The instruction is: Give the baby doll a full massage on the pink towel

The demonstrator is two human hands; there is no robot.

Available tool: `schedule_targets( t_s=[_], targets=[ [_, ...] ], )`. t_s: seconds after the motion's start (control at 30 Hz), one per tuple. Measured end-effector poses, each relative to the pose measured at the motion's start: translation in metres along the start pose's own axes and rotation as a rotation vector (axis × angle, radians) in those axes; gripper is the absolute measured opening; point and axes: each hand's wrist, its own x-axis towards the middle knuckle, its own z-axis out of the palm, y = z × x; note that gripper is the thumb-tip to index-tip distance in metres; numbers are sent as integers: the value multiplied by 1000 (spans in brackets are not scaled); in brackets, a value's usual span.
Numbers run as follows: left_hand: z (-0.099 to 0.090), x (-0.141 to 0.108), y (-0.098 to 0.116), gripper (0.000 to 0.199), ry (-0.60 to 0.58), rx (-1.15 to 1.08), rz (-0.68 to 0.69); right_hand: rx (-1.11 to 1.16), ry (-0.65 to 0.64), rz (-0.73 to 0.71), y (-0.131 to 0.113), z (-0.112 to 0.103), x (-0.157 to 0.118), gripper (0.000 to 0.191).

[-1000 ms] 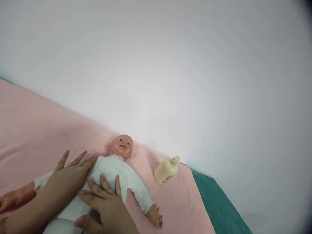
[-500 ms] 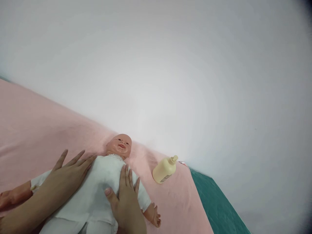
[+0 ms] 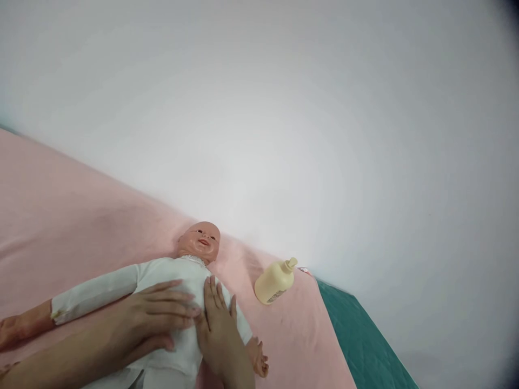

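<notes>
A baby doll (image 3: 178,275) in white clothes lies face up, its head toward the wall and its arms spread to both sides. My left hand (image 3: 152,316) lies across the doll's chest, palm down with the fingers stretched out to the right. Against the doll's side and upper chest rests my right hand (image 3: 221,332), its fingers extended upward. The left fingertips reach close to the right thumb; whether they touch I cannot tell. Neither hand grips anything. My forearms cover part of the doll's lower body.
A pale yellow pump bottle (image 3: 274,282) stands to the right of the doll. Beneath both spreads a pink sheet (image 3: 65,200). A green quilted surface (image 3: 360,335) shows past its right edge. The white wall (image 3: 259,119) rises directly behind.
My left hand has moved right, from the doll's shoulder and side onto the middle of its chest, uncovering the doll's sleeve. My right hand has shifted only slightly.
</notes>
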Motion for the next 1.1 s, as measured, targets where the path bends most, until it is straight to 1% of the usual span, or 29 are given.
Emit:
schedule_targets(
  t_s=[0.07, 0.1, 0.2, 0.27, 0.33, 0.43, 0.53, 0.6, 0.7, 0.73, 0.8, 0.9, 0.97, 1.0, 1.1],
  targets=[
    [-1, 6, 3, 30, -184, -73, 62, -10, 11, 4, 2, -3, 0, 58],
    [-3, 7, 6, 28, -231, -109, 71, -12, 16, 6, 3, -3, -1, 57],
    [-12, 9, 15, 27, -266, -162, 10, -11, 20, 6, 3, -3, 0, 57],
    [-17, 9, 18, 33, -284, -153, -29, -11, 17, 10, 3, -2, 0, 58],
    [-18, 7, 17, 43, -238, -127, -30, -6, 21, 15, 3, -1, 1, 57],
    [-11, 4, 9, 61, -130, -87, -51, 5, 34, 20, 3, 0, 3, 56],
    [-2, -1, -1, 72, -127, -34, -156, -6, 30, 24, 4, 0, 4, 55],
    [3, -4, -8, 70, -113, 2, -197, 0, 31, 24, 5, 0, 4, 55],
    [11, -6, -17, 58, -17, 72, -230, 31, 48, 13, 6, 0, 4, 54],
    [14, -6, -21, 56, 10, 99, -262, 36, 52, 11, 6, 0, 4, 54],
    [19, -7, -27, 52, 64, 163, -370, 34, 49, 17, 5, 0, 3, 54],
    [23, -9, -37, 50, 202, 273, -496, 20, 30, 33, 4, 0, 3, 56],
    [24, -11, -41, 49, 285, 341, -509, 9, 29, 33, 3, -1, 2, 56],
    [23, -12, -43, 49, 302, 370, -502, 4, 34, 30, 3, -1, 2, 56],
    [22, -12, -45, 53, 289, 446, -482, 11, 100, -15, -1, -5, 0, 55]
  ],
)
